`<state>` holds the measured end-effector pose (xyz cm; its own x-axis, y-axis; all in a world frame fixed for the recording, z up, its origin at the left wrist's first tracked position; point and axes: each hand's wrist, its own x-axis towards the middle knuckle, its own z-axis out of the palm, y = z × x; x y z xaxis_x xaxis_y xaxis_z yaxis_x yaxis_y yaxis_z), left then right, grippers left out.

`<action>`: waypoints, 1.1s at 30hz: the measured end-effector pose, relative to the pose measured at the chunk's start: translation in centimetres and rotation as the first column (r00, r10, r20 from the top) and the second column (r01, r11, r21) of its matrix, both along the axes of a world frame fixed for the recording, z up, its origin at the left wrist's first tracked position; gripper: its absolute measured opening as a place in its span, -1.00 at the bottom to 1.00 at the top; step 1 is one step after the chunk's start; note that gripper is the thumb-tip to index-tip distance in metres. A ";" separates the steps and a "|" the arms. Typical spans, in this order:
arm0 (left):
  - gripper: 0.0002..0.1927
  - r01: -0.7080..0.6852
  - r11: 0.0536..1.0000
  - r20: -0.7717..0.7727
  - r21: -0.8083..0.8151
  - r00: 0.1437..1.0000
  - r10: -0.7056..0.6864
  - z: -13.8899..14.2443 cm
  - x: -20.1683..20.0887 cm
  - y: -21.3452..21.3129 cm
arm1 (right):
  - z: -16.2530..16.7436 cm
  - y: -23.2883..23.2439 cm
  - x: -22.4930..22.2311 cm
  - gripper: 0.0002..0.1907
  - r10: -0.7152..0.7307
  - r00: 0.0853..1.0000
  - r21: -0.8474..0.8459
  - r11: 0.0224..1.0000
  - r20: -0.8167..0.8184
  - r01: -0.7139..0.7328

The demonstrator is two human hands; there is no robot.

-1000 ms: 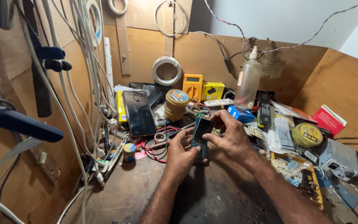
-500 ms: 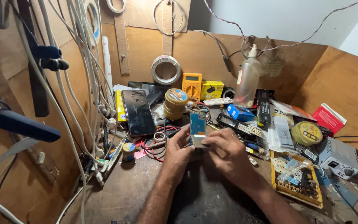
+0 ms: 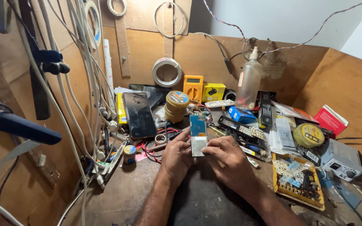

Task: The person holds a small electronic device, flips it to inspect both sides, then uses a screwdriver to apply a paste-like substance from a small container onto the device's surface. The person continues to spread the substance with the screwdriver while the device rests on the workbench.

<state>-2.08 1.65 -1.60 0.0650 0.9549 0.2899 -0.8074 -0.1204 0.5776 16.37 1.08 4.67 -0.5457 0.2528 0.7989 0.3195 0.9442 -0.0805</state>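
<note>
Both my hands hold a small opened phone body (image 3: 198,134), a narrow upright slab with a blue circuit area on top and a silver metal plate below. My left hand (image 3: 177,157) grips its left edge with thumb and fingers. My right hand (image 3: 230,157) pinches its lower right side. The piece stands nearly upright just above the dark mat (image 3: 206,201) at the middle of the wooden bench.
A black smartphone (image 3: 139,115) leans at the left beside hanging cables (image 3: 93,83). Behind stand stacked tape rolls (image 3: 177,104), an orange multimeter (image 3: 192,87), a yellow box (image 3: 213,92) and a plastic bottle (image 3: 249,83). A yellow parts tray (image 3: 298,180) and grey power supply (image 3: 340,159) lie at the right.
The phone body was turned in my hands, from lying tilted and dark-faced to standing upright with the blue board and silver plate facing me. My right hand slid lower.
</note>
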 end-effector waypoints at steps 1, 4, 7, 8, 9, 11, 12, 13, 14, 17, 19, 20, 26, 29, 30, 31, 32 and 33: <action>-0.31 -0.005 1.000 -0.010 -0.006 1.000 0.005 -0.1 -0.1 0.1 | 0.0 0.0 -0.1 -0.70 -0.003 1.000 0.000 1.000 0.005 0.003; -0.36 -0.030 0.997 -0.040 -0.066 0.999 0.028 0.0 0.1 0.0 | 0.0 -0.2 -0.1 -0.69 -0.007 1.000 -0.004 1.000 0.023 0.007; -0.42 -0.080 0.981 -0.068 -0.174 0.995 0.069 0.9 0.4 -0.4 | 0.0 -0.3 0.0 -0.68 -0.005 0.999 0.008 1.000 0.037 0.004; -0.43 -0.096 0.977 -0.072 -0.193 0.994 0.083 1.2 0.5 -0.6 | 0.0 -0.3 0.0 -0.68 -0.006 0.999 0.020 1.000 0.039 0.005; -0.44 -0.111 0.971 -0.077 -0.212 0.992 0.097 1.5 0.6 -0.7 | 0.0 -0.3 0.0 -0.69 -0.008 0.999 0.033 0.999 0.040 0.006; -0.47 -0.119 0.977 -0.074 -0.176 0.991 0.107 1.9 0.8 -1.0 | 0.0 -0.4 0.0 -0.68 -0.004 0.999 0.030 1.000 0.034 0.003; -0.48 -0.122 0.980 -0.072 -0.157 0.991 0.112 2.0 0.9 -1.2 | 0.0 -0.4 0.0 -0.68 -0.002 1.000 0.029 1.000 0.031 0.001; -0.49 -0.124 0.978 -0.074 -0.167 0.991 0.113 2.1 0.9 -1.2 | 0.0 -0.5 -0.1 -0.68 -0.003 1.000 0.038 0.999 0.031 0.002; -0.49 -0.125 0.976 -0.076 -0.176 0.991 0.113 2.2 0.9 -1.3 | 0.0 -0.5 0.0 -0.68 -0.005 0.999 0.047 0.999 0.032 0.003; -0.49 -0.103 0.980 -0.049 -0.170 0.994 0.096 2.1 0.7 -1.3 | 0.1 -0.6 -0.1 -0.68 -0.004 0.999 0.066 0.998 0.032 0.002; -0.49 -0.094 0.983 -0.043 -0.160 0.995 0.088 2.0 0.7 -1.2 | 0.1 -0.7 -0.1 -0.67 -0.003 0.999 0.075 0.997 0.033 0.001; -0.50 -0.095 0.983 -0.050 -0.158 0.995 0.088 1.9 0.7 -1.2 | 0.2 -0.7 0.0 -0.66 -0.004 0.999 0.078 0.997 0.036 0.002; -0.49 -0.101 0.987 -0.054 -0.123 0.994 0.095 1.6 0.9 -1.0 | 0.2 -0.9 0.0 -0.67 0.000 1.000 0.084 0.996 0.019 -0.001; -0.50 -0.105 0.986 -0.061 -0.132 0.993 0.098 1.6 1.0 -1.0 | 0.4 -1.0 0.1 -0.66 0.015 0.999 0.082 0.996 0.044 -0.019; -0.50 -0.105 0.986 -0.065 -0.133 0.993 0.097 1.6 1.0 -1.0 | 0.4 -0.9 0.1 -0.65 0.025 0.998 0.083 0.996 0.053 -0.029; -0.49 -0.111 0.984 -0.074 -0.138 0.992 0.101 1.7 1.0 -1.0 | 0.4 -1.0 0.1 -0.66 0.025 0.998 0.082 0.996 0.054 -0.029; -0.48 -0.116 0.983 -0.083 -0.144 0.991 0.105 1.7 1.0 -1.1 | 0.5 -1.0 0.1 -0.67 0.024 0.998 0.081 0.996 0.056 -0.028; -0.48 -0.121 0.981 -0.092 -0.149 0.990 0.108 1.8 1.0 -1.1 | 0.5 -1.0 0.1 -0.68 0.023 0.998 0.080 0.996 0.058 -0.028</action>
